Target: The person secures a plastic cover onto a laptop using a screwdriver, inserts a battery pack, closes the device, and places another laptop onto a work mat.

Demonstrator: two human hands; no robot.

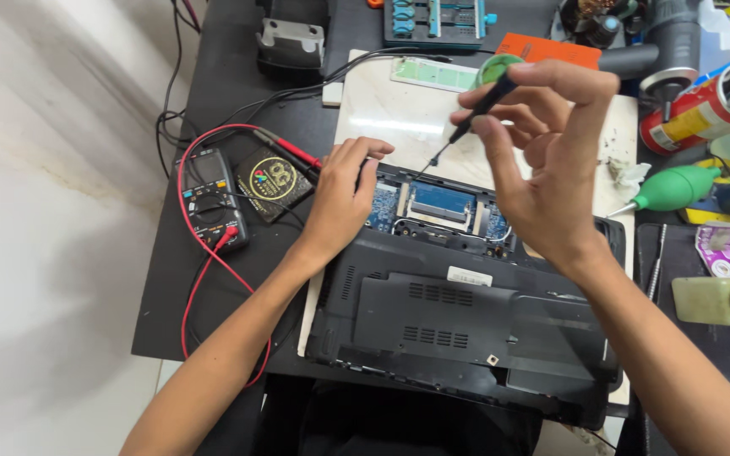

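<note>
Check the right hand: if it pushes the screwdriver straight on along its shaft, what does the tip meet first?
The right hand angles the screwdriver down-left. Its tip sits at, probably touching, the far edge of the opened laptop, by the exposed blue circuit board. Exact contact is unclear from this view.

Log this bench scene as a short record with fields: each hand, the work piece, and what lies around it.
left hand: left hand rests on the far left corner of the upturned black laptop
right hand: right hand pinches a slim black screwdriver, tip down at the laptop's far edge
work piece: cover off at the far side, blue circuit board exposed
surface: laptop lies on a white slab on a black table
left of laptop: black multimeter with red lead
right of laptop: green rubber blower, red spray can
</note>
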